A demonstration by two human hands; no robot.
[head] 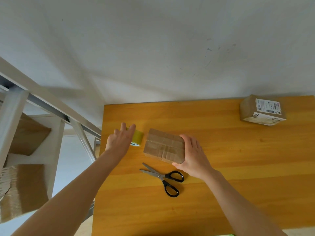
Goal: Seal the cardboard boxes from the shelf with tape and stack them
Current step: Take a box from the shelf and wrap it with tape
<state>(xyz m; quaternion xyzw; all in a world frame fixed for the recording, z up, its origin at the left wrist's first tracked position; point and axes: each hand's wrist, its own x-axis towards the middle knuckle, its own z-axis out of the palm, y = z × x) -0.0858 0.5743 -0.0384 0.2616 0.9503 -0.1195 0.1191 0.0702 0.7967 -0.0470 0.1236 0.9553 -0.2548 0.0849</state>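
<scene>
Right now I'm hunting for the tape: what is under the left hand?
A yellow-green tape roll lies on the table under the left hand, beside the cardboard box the right hand holds. Its right side and a printed label show; the hand covers the rest.

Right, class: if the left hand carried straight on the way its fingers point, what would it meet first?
The yellow-green roll of tape, already under the fingertips of the left hand; whether they touch it is unclear. Beyond lies bare orange wooden table, then the white wall.
</scene>
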